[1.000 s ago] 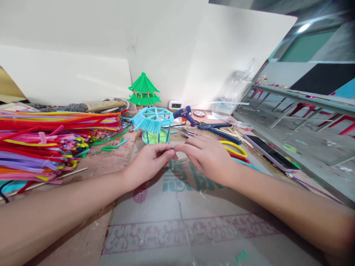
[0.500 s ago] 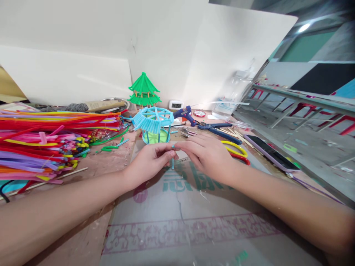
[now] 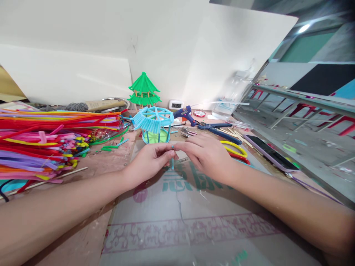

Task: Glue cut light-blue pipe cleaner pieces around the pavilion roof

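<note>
My left hand point(image 3: 151, 159) pinches a short blue pipe cleaner piece point(image 3: 172, 163) between thumb and forefinger, its lower end hanging below the fingers. My right hand point(image 3: 209, 153) meets it from the other side, fingertips closed at the top of the piece. Both hands hover over a printed cardboard sheet point(image 3: 149, 231). Just behind them stands a small blue pavilion model point(image 3: 154, 123) with a partly covered roof and a green base. A thin light blue strip point(image 3: 251, 165) shows beside my right forearm.
Bundled pipe cleaners point(image 3: 55, 144) fill the left side. Behind are a green tiered-roof model point(image 3: 143, 88), a clock point(image 3: 176, 104), a glue gun point(image 3: 186, 114) and a clear bottle point(image 3: 229, 96). Pliers point(image 3: 219, 129), scissors handles point(image 3: 235, 148) and a phone point(image 3: 270, 152) lie right.
The hands have barely moved and stay together at the blue piece. A light blue strip now shows beside the red scissors handle, where none was visible before.
</note>
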`<action>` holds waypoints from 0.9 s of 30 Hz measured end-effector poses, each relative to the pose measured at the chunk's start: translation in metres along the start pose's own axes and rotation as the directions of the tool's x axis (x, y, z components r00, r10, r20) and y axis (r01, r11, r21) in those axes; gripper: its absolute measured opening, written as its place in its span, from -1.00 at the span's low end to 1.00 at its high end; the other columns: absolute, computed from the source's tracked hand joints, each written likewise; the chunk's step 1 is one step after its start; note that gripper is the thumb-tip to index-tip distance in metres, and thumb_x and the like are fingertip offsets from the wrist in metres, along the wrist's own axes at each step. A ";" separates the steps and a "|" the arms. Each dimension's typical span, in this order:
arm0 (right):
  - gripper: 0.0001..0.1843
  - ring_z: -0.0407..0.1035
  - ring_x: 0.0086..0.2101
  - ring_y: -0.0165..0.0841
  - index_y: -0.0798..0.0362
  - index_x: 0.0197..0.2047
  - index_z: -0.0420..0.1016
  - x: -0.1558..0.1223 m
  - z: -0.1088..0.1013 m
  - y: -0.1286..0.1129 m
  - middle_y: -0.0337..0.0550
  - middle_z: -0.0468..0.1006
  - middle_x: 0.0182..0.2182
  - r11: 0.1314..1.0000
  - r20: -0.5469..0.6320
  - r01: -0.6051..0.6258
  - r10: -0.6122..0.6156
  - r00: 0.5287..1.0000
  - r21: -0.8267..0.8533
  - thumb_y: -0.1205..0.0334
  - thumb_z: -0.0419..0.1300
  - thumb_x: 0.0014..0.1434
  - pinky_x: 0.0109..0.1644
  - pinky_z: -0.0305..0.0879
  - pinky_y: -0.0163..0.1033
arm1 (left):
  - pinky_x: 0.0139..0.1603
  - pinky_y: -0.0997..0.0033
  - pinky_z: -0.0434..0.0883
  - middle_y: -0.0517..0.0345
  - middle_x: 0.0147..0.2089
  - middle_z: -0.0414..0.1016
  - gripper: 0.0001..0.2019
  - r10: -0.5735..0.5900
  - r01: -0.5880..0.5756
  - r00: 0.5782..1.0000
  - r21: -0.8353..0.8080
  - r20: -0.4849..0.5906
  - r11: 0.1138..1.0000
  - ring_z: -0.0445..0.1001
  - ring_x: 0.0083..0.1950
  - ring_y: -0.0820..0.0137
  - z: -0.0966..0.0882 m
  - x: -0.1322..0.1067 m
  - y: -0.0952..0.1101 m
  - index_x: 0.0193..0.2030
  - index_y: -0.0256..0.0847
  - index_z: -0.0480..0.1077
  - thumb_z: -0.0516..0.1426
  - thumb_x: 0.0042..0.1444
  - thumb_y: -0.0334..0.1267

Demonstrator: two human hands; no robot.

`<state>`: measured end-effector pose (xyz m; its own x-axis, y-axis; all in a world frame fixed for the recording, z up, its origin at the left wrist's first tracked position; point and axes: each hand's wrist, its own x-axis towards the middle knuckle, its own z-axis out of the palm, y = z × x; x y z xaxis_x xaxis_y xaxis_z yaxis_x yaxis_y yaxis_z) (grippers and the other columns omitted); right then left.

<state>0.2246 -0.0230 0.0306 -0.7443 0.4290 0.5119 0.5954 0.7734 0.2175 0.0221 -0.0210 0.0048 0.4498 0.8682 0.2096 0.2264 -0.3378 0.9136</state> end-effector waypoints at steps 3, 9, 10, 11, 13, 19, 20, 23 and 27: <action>-0.74 0.35 -0.34 -0.31 0.07 -0.04 0.48 0.000 0.001 0.000 -0.14 0.54 -0.35 1.000 -0.003 0.011 -0.011 1.000 0.011 0.36 0.00 0.32 -0.25 0.13 -0.21 | -0.43 0.54 0.28 0.26 -0.52 0.36 -0.75 -0.015 0.015 1.000 0.010 -0.006 1.000 0.31 -0.48 0.51 0.000 0.000 0.003 -0.33 -0.26 0.46 0.06 0.18 -0.15; -0.74 0.36 -0.33 -0.30 0.07 -0.02 0.46 0.000 0.001 0.000 -0.15 0.54 -0.35 1.000 -0.018 0.026 -0.025 1.000 0.010 0.36 -0.01 0.32 -0.25 0.14 -0.21 | -0.42 0.52 0.30 0.24 -0.50 0.40 -0.75 -0.002 0.002 1.000 0.045 -0.014 0.999 0.35 -0.46 0.49 -0.001 -0.001 0.002 -0.30 -0.25 0.48 0.07 0.17 -0.13; -0.73 0.35 -0.33 -0.30 0.07 -0.02 0.46 -0.001 0.001 0.000 -0.15 0.54 -0.35 1.000 -0.018 0.028 -0.028 0.999 0.011 0.36 -0.01 0.32 -0.25 0.14 -0.20 | -0.42 0.52 0.30 0.25 -0.50 0.40 -0.75 0.001 -0.001 1.000 0.042 -0.015 0.999 0.35 -0.46 0.49 -0.001 -0.001 0.001 -0.30 -0.25 0.48 0.07 0.17 -0.13; -0.73 0.35 -0.33 -0.30 0.08 -0.01 0.46 -0.001 0.002 0.001 -0.14 0.54 -0.34 0.999 -0.018 0.030 -0.030 0.999 0.013 0.36 -0.01 0.32 -0.25 0.14 -0.20 | -0.42 0.52 0.30 0.25 -0.51 0.40 -0.75 0.003 -0.003 1.000 0.038 -0.016 0.999 0.35 -0.47 0.49 0.000 -0.001 0.001 -0.30 -0.25 0.48 0.07 0.17 -0.13; -0.72 0.35 -0.33 -0.30 0.08 -0.01 0.46 -0.002 0.002 0.001 -0.14 0.54 -0.34 0.999 -0.018 0.035 -0.034 0.999 0.014 0.36 -0.02 0.32 -0.24 0.15 -0.19 | -0.43 0.52 0.30 0.25 -0.51 0.40 -0.75 0.006 -0.005 1.000 0.028 -0.017 1.000 0.35 -0.47 0.49 0.000 -0.001 0.000 -0.30 -0.25 0.49 0.07 0.17 -0.14; -0.73 0.35 -0.35 -0.31 0.09 -0.05 0.47 0.001 0.000 0.000 -0.13 0.54 -0.36 0.999 -0.019 0.041 -0.041 0.999 0.012 0.40 -0.01 0.30 -0.29 0.12 -0.21 | -0.43 0.53 0.29 0.26 -0.52 0.37 -0.74 0.011 -0.010 1.000 0.030 -0.017 0.999 0.33 -0.48 0.50 -0.001 -0.001 0.001 -0.34 -0.25 0.46 0.06 0.18 -0.12; -0.73 0.35 -0.36 -0.31 0.09 -0.06 0.47 0.001 0.000 0.000 -0.13 0.54 -0.36 0.999 -0.020 0.044 -0.044 0.999 0.012 0.40 -0.01 0.30 -0.29 0.11 -0.21 | -0.43 0.53 0.29 0.26 -0.52 0.37 -0.74 0.014 -0.014 1.000 0.024 -0.016 1.000 0.33 -0.49 0.51 -0.001 -0.001 0.001 -0.35 -0.25 0.46 0.06 0.18 -0.12; -0.74 0.36 -0.36 -0.32 0.10 -0.06 0.48 0.001 0.000 0.000 -0.13 0.54 -0.38 0.999 -0.028 0.044 -0.044 0.999 0.024 0.40 0.00 0.30 -0.29 0.12 -0.21 | -0.43 0.54 0.29 0.26 -0.52 0.37 -0.71 0.030 -0.029 0.999 0.019 -0.020 0.999 0.33 -0.49 0.51 -0.001 -0.001 0.000 -0.34 -0.24 0.46 0.04 0.21 -0.10; -0.76 0.41 -0.30 -0.32 0.09 -0.07 0.49 0.001 0.001 -0.003 -0.11 0.58 -0.32 0.994 -0.031 -0.029 0.032 0.999 0.102 0.35 0.02 0.32 -0.22 0.17 -0.22 | -0.45 0.55 0.27 0.26 -0.53 0.38 -0.68 0.034 -0.033 0.999 0.039 -0.026 0.999 0.33 -0.49 0.51 -0.002 -0.001 0.000 -0.35 -0.23 0.46 0.01 0.25 -0.09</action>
<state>0.2222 -0.0244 0.0298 -0.7149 0.4387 0.5445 0.5825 0.8044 0.1168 0.0202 -0.0212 0.0049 0.4349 0.8653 0.2492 0.2451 -0.3800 0.8919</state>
